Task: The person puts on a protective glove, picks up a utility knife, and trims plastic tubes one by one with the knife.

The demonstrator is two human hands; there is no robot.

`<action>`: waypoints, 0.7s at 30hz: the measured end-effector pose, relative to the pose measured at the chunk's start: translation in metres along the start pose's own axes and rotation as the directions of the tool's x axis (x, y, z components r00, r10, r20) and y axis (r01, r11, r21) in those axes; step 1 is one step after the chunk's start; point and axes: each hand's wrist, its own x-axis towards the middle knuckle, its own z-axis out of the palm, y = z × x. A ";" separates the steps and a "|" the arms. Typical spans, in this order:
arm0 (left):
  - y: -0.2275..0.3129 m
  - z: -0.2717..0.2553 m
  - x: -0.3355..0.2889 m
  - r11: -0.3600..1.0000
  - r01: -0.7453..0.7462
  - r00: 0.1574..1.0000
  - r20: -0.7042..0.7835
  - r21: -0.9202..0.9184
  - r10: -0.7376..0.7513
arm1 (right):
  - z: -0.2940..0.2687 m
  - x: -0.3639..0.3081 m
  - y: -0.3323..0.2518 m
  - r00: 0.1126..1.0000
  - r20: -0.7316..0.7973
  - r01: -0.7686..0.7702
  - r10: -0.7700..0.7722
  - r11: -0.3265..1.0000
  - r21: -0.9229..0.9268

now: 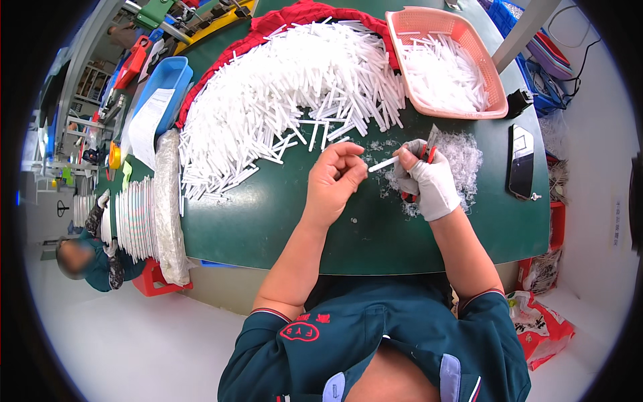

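Note:
My right hand (432, 182), in a white and grey glove, is closed on a short white tube (384, 165) and a red-handled cutting tool (429, 153). The tool's metal end points away from me, and most of its handles are hidden in the palm. From between thumb and fingers the tube sticks out to the left. My bare left hand (337, 179) is just beside the tube's free end, thumb and fingertips pinched together; whatever they may hold is hidden. Beyond my hands, a large heap of white tubes (288, 87) lies on a red cloth (301, 12).
A pink basket (418, 107) holds more tubes. Clear plastic scraps (465, 161) lie beside my right hand on the green table (268, 228). A phone (520, 161) rests at the right. Stacked white pieces (135, 218) stand left, near another person (90, 258).

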 end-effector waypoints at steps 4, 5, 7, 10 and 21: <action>-0.004 0.011 -0.004 0.997 -0.001 0.999 0.036 0.075 -0.002 | 0.002 -0.003 0.000 0.999 0.030 -0.019 0.017 0.997 0.073; -0.005 0.012 -0.004 0.990 -0.058 0.998 0.043 0.131 0.053 | 0.002 -0.003 0.000 0.999 0.041 -0.033 0.030 0.995 0.090; -0.005 0.013 -0.004 0.976 -0.114 0.993 0.054 0.187 0.105 | 0.003 -0.003 0.003 0.998 0.061 -0.030 0.025 0.996 0.087; -0.007 0.013 -0.004 0.968 -0.145 0.989 0.036 0.207 0.140 | 0.005 -0.002 0.006 0.997 0.072 -0.031 0.026 0.997 0.069; -0.008 0.008 -0.003 0.995 -0.080 0.995 -0.049 0.056 0.083 | 0.012 -0.008 0.009 0.993 0.087 -0.078 0.082 0.996 -0.050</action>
